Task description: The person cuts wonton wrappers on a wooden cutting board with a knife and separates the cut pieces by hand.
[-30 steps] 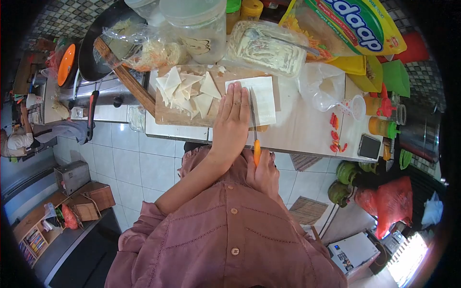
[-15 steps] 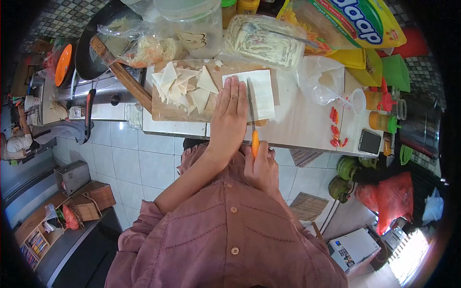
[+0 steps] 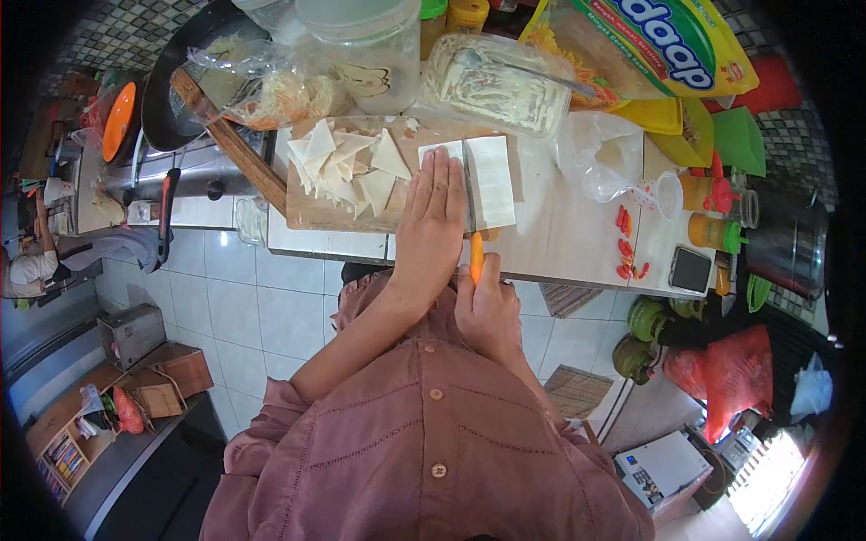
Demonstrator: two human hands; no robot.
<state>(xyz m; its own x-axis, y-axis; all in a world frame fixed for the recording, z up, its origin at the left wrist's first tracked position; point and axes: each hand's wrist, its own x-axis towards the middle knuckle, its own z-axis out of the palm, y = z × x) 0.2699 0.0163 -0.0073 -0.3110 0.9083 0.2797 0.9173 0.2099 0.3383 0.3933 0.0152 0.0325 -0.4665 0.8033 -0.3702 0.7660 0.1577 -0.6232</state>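
My left hand (image 3: 433,216) lies flat, fingers stretched out, on the left part of a white dough sheet (image 3: 493,180) on the wooden cutting board (image 3: 406,131). In my right hand (image 3: 487,307) is the orange handle of a knife (image 3: 476,257). Its blade points away from me and rests on the sheet, just right of my left fingers. A straight line divides the sheet along the blade. Cut triangular dough pieces (image 3: 334,162) are heaped on the left of the board.
Behind the board stand a plastic tub (image 3: 496,86), a large clear jar (image 3: 365,54) and a bag of shredded vegetables (image 3: 289,97). A wooden stick (image 3: 234,149) lies at the left. Red chili pieces (image 3: 624,243) and a phone (image 3: 691,268) are on the right.
The knife and my right hand have shifted slightly left and nearer to me. The right part of the sheet now shows a clearer edge along the blade. My left hand remains flat.
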